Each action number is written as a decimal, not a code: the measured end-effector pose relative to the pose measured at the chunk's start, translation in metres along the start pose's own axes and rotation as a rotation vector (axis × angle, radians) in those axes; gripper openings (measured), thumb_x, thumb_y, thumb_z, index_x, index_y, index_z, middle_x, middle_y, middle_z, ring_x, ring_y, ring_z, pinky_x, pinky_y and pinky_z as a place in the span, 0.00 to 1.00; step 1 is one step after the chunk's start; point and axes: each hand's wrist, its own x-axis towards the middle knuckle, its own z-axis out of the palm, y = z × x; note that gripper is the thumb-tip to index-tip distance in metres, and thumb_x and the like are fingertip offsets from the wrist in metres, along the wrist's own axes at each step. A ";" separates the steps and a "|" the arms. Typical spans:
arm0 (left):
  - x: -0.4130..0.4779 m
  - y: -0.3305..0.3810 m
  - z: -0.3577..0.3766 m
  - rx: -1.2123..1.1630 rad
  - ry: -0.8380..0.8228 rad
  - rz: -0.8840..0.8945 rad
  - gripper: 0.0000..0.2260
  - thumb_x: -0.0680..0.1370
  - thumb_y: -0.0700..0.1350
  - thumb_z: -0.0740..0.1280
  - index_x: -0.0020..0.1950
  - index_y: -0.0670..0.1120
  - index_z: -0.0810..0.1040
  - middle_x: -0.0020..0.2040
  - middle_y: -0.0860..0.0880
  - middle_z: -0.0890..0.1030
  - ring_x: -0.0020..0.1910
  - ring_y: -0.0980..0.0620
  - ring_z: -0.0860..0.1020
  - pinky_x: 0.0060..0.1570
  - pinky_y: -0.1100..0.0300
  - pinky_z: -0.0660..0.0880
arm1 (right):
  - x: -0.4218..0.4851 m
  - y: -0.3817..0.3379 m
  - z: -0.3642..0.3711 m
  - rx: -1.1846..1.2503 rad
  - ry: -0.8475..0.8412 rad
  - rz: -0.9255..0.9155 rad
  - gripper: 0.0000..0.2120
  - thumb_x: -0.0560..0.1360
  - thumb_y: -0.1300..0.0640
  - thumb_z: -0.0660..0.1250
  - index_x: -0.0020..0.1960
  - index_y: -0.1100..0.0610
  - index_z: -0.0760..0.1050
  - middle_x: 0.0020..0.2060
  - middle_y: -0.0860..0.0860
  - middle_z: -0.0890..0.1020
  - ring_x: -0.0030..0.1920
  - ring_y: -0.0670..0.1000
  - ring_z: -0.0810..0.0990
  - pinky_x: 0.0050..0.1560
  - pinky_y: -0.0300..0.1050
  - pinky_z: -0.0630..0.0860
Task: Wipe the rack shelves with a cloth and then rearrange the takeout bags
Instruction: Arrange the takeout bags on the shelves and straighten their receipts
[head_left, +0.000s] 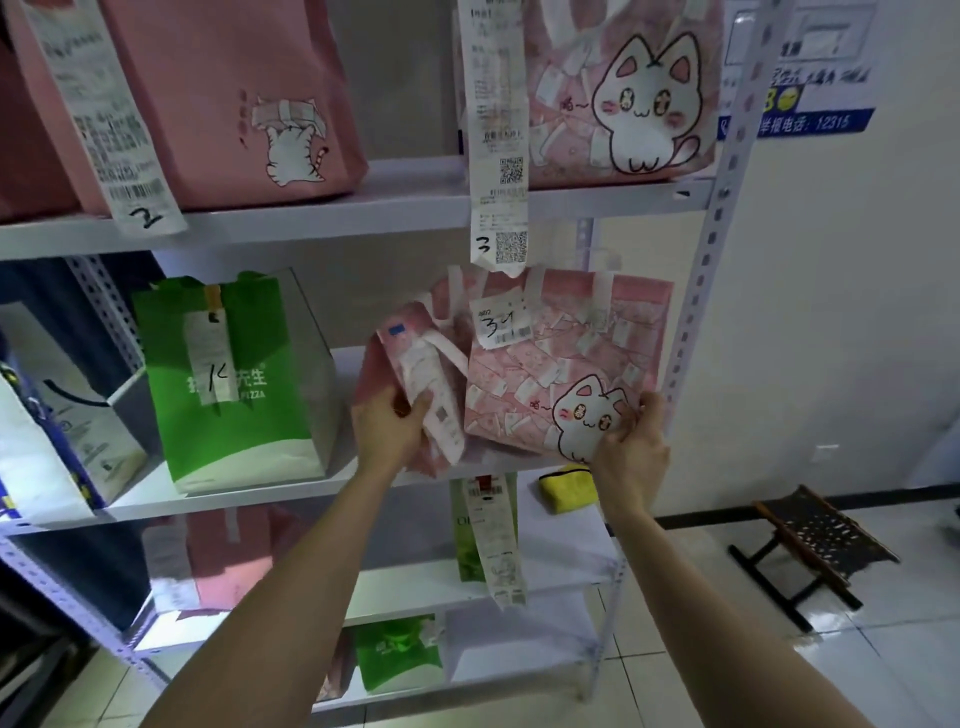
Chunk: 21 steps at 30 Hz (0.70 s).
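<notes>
Fingers of both hands are clamped on the pink cat bag (566, 358). Left hand (389, 426) grips its left side, thumb over a receipt (434, 384). Right hand (631, 441) pinches the lower right corner. Bag is at the right end of the middle shelf (234, 501), apart from a green bag (234, 379). Yellow cloth (566, 488) lies on the shelf below.

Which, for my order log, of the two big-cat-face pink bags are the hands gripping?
The middle-shelf bag, gripped by left hand and right hand; the top-shelf bag sits untouched.
</notes>
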 end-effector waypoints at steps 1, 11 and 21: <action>-0.002 0.001 0.007 0.024 -0.054 0.021 0.16 0.82 0.54 0.73 0.61 0.43 0.83 0.55 0.46 0.87 0.52 0.45 0.85 0.47 0.53 0.78 | -0.003 -0.003 0.005 -0.004 -0.004 -0.009 0.13 0.82 0.61 0.57 0.61 0.45 0.68 0.39 0.45 0.75 0.35 0.41 0.72 0.30 0.39 0.65; -0.015 0.014 0.018 0.205 0.185 0.095 0.18 0.80 0.51 0.71 0.33 0.50 0.70 0.29 0.55 0.75 0.30 0.58 0.73 0.31 0.60 0.62 | 0.027 -0.006 0.026 0.080 -0.211 0.001 0.24 0.75 0.70 0.54 0.62 0.46 0.68 0.42 0.39 0.77 0.41 0.39 0.79 0.28 0.31 0.67; -0.041 0.022 0.035 0.255 0.220 0.027 0.15 0.81 0.53 0.72 0.36 0.52 0.74 0.30 0.58 0.77 0.29 0.62 0.73 0.37 0.59 0.67 | 0.105 0.001 0.047 -0.132 -0.649 0.062 0.19 0.79 0.65 0.57 0.67 0.53 0.67 0.57 0.57 0.81 0.57 0.64 0.81 0.51 0.54 0.79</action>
